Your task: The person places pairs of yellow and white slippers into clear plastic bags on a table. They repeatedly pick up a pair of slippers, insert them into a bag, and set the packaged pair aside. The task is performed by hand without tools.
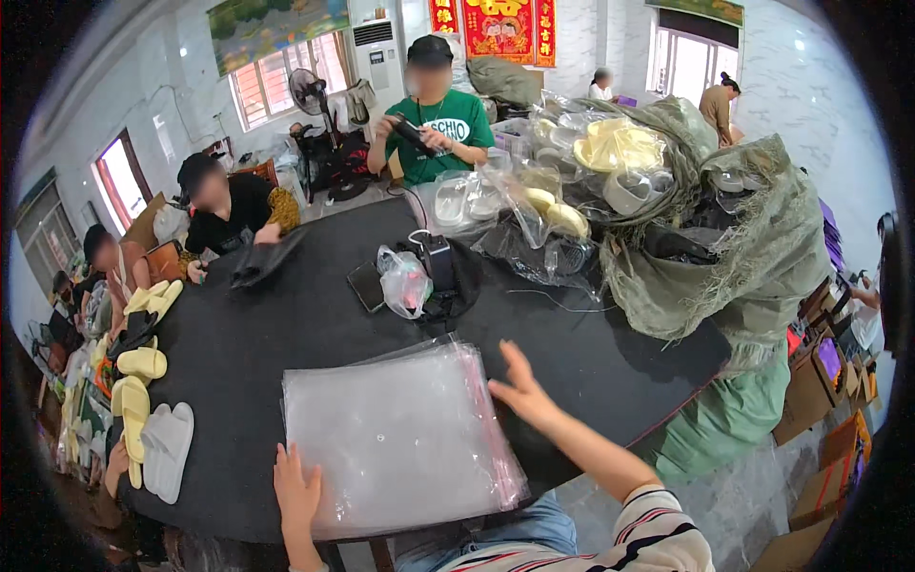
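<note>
A flat stack of clear plastic bags [391,434] lies on the dark table in front of me, a pinkish strip running along its right edge. My left hand [297,486] rests at the stack's lower left edge with its fingers stretched out. Just off the right edge, my right hand [522,386] is held with its fingers apart and nothing in them. Beyond the stack sit a small clear bag [405,283] with something pink inside, a black device [438,264] and a dark flat object [365,287].
White slippers [168,448] and pale yellow slippers [143,363] line the table's left edge. A big green-grey woven sack [701,262] with bagged slippers [620,148] covers the far right. Across the table [238,381], one person in green holds a black object; another in black handles dark plastic. Cardboard boxes [810,391] stand right.
</note>
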The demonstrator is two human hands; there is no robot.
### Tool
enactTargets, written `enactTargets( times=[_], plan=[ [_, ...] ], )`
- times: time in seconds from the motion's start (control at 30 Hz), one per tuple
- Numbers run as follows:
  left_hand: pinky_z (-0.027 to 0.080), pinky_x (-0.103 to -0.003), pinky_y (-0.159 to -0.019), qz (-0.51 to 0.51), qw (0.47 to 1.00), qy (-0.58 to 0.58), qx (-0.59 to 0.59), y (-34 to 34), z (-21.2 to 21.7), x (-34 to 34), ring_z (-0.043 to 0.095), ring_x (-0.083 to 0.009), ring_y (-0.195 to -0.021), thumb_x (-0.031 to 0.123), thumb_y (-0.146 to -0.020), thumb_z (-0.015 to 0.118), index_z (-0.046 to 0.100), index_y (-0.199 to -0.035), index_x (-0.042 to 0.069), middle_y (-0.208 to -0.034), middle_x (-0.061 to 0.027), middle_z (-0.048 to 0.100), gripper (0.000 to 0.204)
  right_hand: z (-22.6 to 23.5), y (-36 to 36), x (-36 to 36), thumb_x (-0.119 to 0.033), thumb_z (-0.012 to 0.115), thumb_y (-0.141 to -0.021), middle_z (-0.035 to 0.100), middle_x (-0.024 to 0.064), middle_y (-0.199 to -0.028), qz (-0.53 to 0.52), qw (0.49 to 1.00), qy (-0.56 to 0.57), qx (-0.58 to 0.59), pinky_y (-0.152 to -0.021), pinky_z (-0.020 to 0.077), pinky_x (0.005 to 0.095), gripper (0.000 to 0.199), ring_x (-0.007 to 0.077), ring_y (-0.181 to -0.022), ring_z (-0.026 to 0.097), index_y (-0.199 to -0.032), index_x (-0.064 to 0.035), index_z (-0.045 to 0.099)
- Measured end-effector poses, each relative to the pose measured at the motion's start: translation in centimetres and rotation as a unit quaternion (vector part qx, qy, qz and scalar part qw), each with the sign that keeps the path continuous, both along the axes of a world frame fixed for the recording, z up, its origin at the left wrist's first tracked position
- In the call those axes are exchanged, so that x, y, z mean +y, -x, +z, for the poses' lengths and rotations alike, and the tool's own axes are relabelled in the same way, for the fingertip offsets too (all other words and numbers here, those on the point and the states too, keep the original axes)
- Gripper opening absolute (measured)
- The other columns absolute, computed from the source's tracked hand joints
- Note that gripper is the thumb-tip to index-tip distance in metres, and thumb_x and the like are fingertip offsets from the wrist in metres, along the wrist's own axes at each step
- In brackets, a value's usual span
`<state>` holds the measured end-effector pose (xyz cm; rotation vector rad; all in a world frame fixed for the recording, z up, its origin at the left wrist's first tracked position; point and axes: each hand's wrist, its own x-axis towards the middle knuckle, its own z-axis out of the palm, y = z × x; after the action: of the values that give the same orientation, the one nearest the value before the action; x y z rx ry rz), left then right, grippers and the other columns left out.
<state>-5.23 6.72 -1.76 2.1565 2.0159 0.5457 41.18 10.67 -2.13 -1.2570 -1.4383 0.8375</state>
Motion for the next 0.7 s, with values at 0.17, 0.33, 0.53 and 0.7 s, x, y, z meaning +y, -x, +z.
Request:
enactTargets(
  times=[0.17,0.33,0.53,0.7],
  plan=[
    [0.019,-0.052,-0.117,0.029,0.998,-0.023,0.044,-1.4,-1.4,0.0,0.030,-0.0429,-0.140,0.037,-0.094,0.054,0.040,-0.146,0.005,-0.150,-0.0292,0.032,0.063,9.3,-9.2,8.6,-0.013,0.071,-0.076,0.020,0.0298,-0.154,-0.288,0.851,-0.242,-0.367,-0.113,0.0248,0.0542,0.047,0.0495,-0.141,0.023,-0.122,-0.0222,0.061],
    [0.020,-0.052,-0.117,0.024,0.999,-0.033,0.036,-1.7,-2.0,0.6,0.031,-0.0417,-0.140,0.039,-0.094,0.053,0.043,-0.144,0.004,-0.149,-0.0278,0.036,0.062,11.0,-19.7,15.8,-0.027,0.076,-0.074,0.031,0.0244,-0.153,-0.381,0.789,-0.114,-0.469,-0.109,0.0333,0.0494,0.029,0.0402,-0.142,0.029,-0.102,-0.0276,0.074],
    [0.020,-0.051,-0.117,0.028,0.998,-0.044,0.044,-1.1,-2.0,0.1,0.033,-0.0405,-0.139,0.039,-0.092,0.055,0.044,-0.144,0.004,-0.148,-0.0275,0.037,0.063,12.6,-20.9,18.0,-0.022,0.074,-0.073,0.057,0.0055,-0.131,-0.357,0.775,-0.100,-0.512,-0.099,0.0421,0.0475,0.015,0.0262,-0.133,0.044,-0.088,-0.0201,0.075],
    [0.020,-0.050,-0.117,0.027,0.998,-0.043,0.046,-1.1,-2.2,0.1,0.032,-0.0403,-0.140,0.038,-0.092,0.056,0.043,-0.144,0.005,-0.149,-0.0264,0.037,0.062,15.1,-21.9,17.4,-0.009,0.069,-0.078,0.061,0.0076,-0.126,-0.336,0.760,-0.288,-0.475,-0.091,0.0465,0.0448,0.011,0.0303,-0.121,0.053,-0.089,-0.0108,0.069]
  ],
)
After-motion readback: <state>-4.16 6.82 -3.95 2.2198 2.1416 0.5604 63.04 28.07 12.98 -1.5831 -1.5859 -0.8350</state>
